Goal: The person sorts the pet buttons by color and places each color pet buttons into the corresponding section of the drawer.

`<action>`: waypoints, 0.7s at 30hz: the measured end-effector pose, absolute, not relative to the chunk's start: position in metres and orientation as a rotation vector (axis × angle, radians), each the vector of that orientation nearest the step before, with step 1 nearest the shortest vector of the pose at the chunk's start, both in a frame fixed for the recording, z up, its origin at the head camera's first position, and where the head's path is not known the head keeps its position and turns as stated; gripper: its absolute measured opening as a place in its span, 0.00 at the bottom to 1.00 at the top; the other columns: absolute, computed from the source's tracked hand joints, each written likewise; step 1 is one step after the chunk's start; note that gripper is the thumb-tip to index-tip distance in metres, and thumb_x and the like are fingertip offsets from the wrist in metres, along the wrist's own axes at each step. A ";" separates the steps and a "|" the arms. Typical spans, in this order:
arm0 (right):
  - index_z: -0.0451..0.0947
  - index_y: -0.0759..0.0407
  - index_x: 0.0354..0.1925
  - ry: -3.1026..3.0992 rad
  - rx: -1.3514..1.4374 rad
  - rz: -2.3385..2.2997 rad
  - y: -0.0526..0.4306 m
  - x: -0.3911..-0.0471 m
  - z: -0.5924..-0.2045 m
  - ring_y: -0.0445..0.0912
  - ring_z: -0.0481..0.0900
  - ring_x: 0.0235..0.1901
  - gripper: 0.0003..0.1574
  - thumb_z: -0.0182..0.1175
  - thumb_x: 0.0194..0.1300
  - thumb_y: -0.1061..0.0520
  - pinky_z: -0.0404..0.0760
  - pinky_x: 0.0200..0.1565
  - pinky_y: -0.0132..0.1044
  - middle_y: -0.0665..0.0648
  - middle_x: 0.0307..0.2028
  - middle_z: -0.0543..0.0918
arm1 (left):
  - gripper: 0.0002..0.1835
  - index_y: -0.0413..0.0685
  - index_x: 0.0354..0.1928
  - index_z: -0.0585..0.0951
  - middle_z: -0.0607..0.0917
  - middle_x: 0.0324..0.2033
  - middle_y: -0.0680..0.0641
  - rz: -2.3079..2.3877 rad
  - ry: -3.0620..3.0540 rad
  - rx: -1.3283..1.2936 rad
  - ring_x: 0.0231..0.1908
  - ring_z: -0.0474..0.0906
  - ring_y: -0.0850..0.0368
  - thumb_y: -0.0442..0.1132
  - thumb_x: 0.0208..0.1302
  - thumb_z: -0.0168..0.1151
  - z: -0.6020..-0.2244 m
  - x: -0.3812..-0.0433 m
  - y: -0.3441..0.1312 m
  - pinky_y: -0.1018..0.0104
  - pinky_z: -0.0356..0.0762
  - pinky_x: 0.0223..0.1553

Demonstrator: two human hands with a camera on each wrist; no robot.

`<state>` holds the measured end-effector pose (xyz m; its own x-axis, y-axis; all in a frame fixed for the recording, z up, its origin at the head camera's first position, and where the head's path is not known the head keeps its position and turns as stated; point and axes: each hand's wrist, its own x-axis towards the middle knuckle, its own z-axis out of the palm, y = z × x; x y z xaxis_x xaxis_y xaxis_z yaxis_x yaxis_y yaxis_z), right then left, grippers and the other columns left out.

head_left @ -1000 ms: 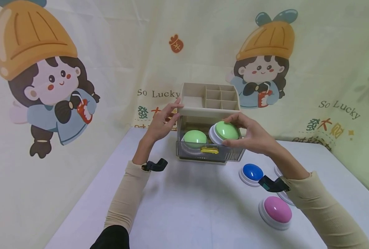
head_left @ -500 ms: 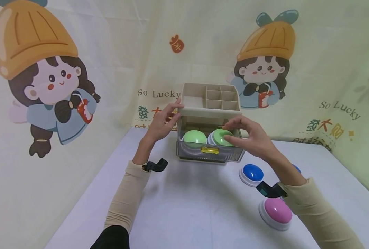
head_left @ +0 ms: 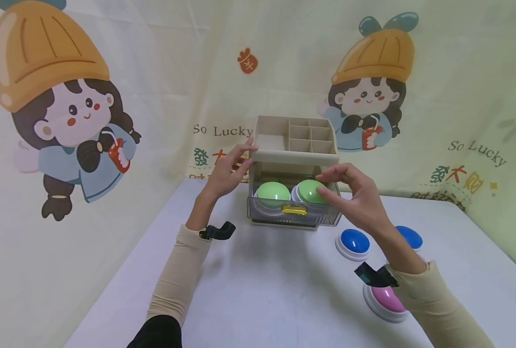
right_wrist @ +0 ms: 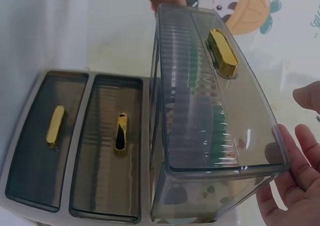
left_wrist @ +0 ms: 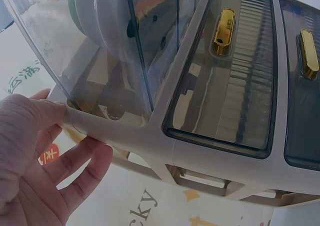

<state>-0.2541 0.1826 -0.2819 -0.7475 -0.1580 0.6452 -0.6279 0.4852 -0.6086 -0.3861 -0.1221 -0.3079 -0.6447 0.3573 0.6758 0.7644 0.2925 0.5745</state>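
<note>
A beige desktop drawer organizer (head_left: 296, 156) stands at the back of the table, its top clear drawer (head_left: 258, 209) pulled out. Two round green-topped push buttons with white bases lie in it: the left green button (head_left: 273, 192) and the right green button (head_left: 308, 191), which leans slightly. My left hand (head_left: 227, 171) holds the organizer's left edge; in the left wrist view its thumb and fingers sit at the frame corner. My right hand (head_left: 359, 195) hovers at the drawer's right side, thumb and fingers apart beside the right green button, holding nothing.
On the right of the white table (head_left: 258, 295) lie a blue button (head_left: 355, 241), another blue button (head_left: 409, 237) and a pink button (head_left: 386, 299), partly behind the right forearm. Lower drawers with gold handles (right_wrist: 121, 131) are closed. A printed cloth (head_left: 292, 72) hangs behind.
The right green button has gone down into the drawer beside the other. My right hand has let go of it and drawn back slightly right. My left hand stays put.
</note>
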 end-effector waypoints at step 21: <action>0.80 0.62 0.53 -2.108 0.819 1.122 0.171 -0.222 -0.290 0.46 0.79 0.58 0.28 0.73 0.53 0.73 0.70 0.64 0.31 0.54 0.48 0.87 | 0.19 0.52 0.67 0.76 0.64 0.76 0.56 -1.307 -2.168 -0.993 0.48 0.85 0.47 0.38 0.77 0.56 -0.307 -0.385 -0.123 0.56 0.84 0.45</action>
